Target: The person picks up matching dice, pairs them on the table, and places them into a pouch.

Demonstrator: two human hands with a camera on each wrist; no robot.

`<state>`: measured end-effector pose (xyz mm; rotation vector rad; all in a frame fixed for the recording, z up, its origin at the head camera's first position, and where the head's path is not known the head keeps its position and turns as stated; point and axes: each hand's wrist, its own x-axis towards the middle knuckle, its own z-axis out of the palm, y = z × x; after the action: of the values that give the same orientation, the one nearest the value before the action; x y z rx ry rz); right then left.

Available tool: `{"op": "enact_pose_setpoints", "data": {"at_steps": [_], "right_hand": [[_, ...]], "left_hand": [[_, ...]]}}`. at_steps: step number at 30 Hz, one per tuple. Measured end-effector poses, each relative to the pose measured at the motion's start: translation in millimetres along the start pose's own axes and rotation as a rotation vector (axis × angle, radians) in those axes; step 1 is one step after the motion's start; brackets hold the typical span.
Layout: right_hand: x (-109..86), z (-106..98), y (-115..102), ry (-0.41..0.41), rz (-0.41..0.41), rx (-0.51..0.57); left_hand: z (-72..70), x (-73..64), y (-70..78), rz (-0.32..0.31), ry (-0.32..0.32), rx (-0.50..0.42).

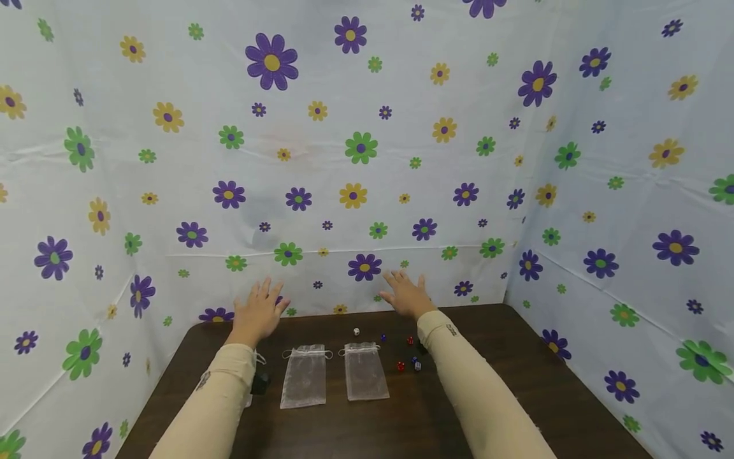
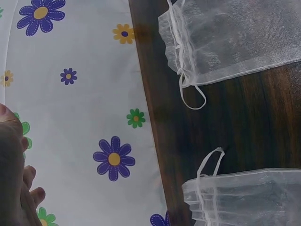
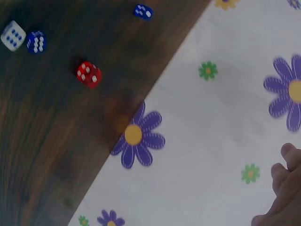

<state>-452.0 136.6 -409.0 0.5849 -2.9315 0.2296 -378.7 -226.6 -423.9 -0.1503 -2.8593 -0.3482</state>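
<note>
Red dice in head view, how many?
2: the far die, by the right sleeve, and the near die, left of a blue die. The sleeve may hide more.

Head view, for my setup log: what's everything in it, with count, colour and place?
Table: 1, dark brown, foreground
Flowered cloth: count unclear, white with purple, yellow, green flowers, behind and beside table
Pouches: 2 whole, sheer white, mid-table; another mostly hidden by left sleeve
Dice: 6 visible, two each red, blue, white, scattered behind and right of pouches
Wrist device: 1 clearly visible, black, by left sleeve
Sleeves: 2, cream, on forearms
Left hand, right hand: 1 each, bare, before the cloth
</note>
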Motion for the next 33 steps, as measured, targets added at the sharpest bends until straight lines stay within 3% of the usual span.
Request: {"op": "enact_pose_setpoints", "data": {"at_steps": [6, 13, 21, 26, 33], "right_hand": [[0.6, 20.2, -19.9, -0.02, -0.025, 0.064], [-0.1, 39.5, -58.5, -0.018, -0.115, 0.189], [-10.2, 74.8, -100.6, -0.071, -0.159, 0.296], [-17.8, 94.9, -120.9, -0.131, -0.138, 0.343], [-17.1, 114.8, -134.8, -0.138, -0.065, 0.338]], "left_hand": [[9.8, -2.0, -2.6, -0.011, -0.047, 0.005], [28.0, -6.7, -10.0, -0.002, -0.084, 0.036], [48.8, -22.2, -4.8, -0.049, -0.166, -0.117], [63.9, -30.1, 2.1, -0.053, -0.21, -0.217], [79.5, -36.3, 5.4, -0.04, -0.191, -0.188]]}}
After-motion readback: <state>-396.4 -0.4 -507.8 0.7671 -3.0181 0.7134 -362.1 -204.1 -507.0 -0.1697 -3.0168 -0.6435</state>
